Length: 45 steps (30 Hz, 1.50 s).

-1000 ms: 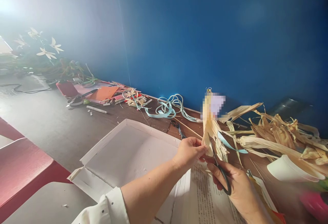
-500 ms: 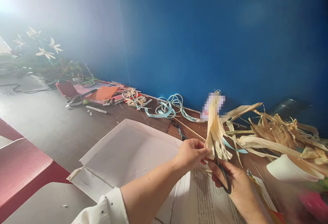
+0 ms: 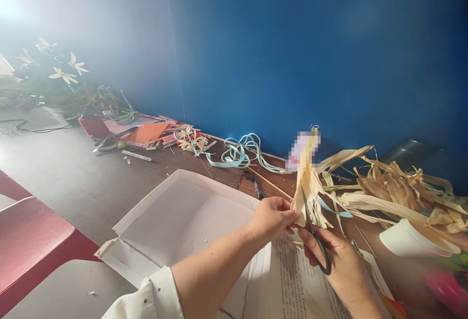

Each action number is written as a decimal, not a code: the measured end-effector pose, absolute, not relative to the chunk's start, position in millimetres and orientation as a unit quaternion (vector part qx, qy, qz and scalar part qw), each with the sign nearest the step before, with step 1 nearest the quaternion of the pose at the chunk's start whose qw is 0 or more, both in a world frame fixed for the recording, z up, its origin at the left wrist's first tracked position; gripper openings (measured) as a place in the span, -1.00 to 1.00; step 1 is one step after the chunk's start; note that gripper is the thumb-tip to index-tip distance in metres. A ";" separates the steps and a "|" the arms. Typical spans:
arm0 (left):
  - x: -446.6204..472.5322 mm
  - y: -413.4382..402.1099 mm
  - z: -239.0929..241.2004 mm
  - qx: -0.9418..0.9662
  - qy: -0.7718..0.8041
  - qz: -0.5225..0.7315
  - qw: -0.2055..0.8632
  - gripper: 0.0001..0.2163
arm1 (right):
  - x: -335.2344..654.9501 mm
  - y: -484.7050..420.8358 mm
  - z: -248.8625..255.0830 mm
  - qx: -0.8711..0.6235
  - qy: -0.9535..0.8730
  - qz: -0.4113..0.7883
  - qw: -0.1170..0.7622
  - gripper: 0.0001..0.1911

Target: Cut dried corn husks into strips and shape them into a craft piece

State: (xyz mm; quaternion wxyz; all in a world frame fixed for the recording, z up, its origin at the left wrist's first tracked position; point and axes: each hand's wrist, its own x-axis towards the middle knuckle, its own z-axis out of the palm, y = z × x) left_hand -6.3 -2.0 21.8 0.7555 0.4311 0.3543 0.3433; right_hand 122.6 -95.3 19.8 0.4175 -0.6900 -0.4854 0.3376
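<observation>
Right of white cardboard box (image 3: 175,221): left hand (image 3: 270,219) pinches pale dried corn-husk bundle (image 3: 309,185); right hand (image 3: 338,268) clamped on black-handled scissors (image 3: 317,241), blades in fringe. Risk: blades this close may nick left fingertips (image 3: 293,215).

Hard glare whitens everything far left of the left hand (image 3: 270,217); beyond the right hand (image 3: 340,265), the edge blurs.

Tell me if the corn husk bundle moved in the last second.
Yes: the corn husk bundle has tipped rightward, its top farther from the blue ribbon coil.
</observation>
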 end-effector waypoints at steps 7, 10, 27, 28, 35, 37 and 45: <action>-6.0 -3.5 25.0 0.432 0.368 0.341 0.750 -0.85 | 120.8 -94.9 21.6 -0.691 -0.485 0.333 0.421 -0.59; -6.9 -3.2 26.9 0.432 0.372 0.337 0.749 -0.85 | 120.6 -95.0 21.6 -0.691 -0.480 0.332 0.426 -0.61; -8.6 -2.0 28.2 0.414 0.393 0.359 0.738 -0.88 | 120.7 -95.9 23.0 -0.693 -0.498 0.312 0.416 -0.55; -8.6 -1.8 27.7 0.415 0.391 0.359 0.739 -0.88 | 120.9 -95.9 22.3 -0.694 -0.500 0.315 0.411 -0.54; -10.1 -0.1 27.1 0.411 0.392 0.393 0.723 -0.85 | 120.6 -95.9 17.0 -0.684 -0.499 0.329 0.418 -0.58; -10.2 0.8 26.3 0.414 0.394 0.397 0.718 -0.83 | 120.4 -95.9 17.0 -0.683 -0.498 0.330 0.420 -0.60; -6.9 6.3 15.3 0.452 0.396 0.402 0.691 -0.83 | 122.1 -96.8 20.7 -0.674 -0.491 0.358 0.421 -0.65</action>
